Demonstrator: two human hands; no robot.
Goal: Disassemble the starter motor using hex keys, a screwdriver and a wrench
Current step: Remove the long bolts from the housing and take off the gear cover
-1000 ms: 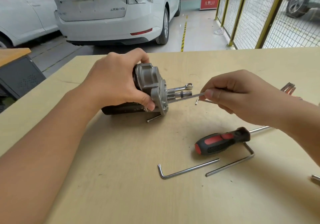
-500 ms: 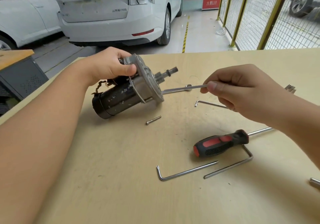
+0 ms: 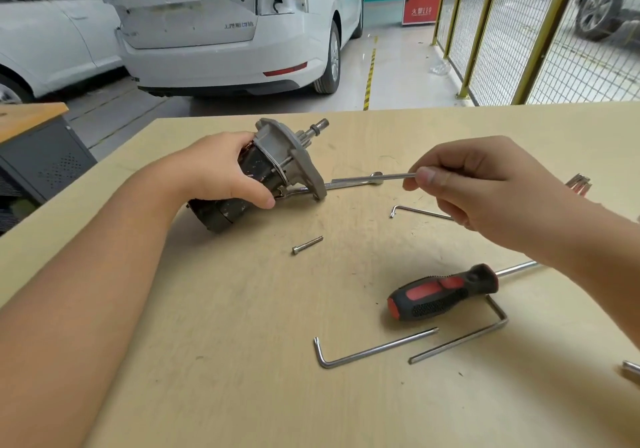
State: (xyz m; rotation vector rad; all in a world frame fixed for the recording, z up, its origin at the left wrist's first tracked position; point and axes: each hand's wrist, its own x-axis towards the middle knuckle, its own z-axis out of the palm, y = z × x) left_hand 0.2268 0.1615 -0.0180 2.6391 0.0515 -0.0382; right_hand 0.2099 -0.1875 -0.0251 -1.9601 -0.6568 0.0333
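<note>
The wooden table (image 3: 242, 361) bears a screwdriver (image 3: 441, 295), hex keys (image 3: 374, 349), and a bolt (image 3: 307, 245).

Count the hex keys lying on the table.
3. Two lie side by side near the screwdriver: a left hex key and a right hex key. A small hex key lies farther back, partly hidden by the right hand. More may be hidden.

One wide-angle view, from a camera worn on the person's head. It looks forward and steeply down onto a wooden desk (image 3: 242, 361), close enough that both forearms enter from the bottom corners and fill much of the picture. The far desk edge crosses the upper third. Beyond it the view reaches a garage floor, a white car (image 3: 225, 31) and a yellow mesh fence (image 3: 540, 31).
</note>
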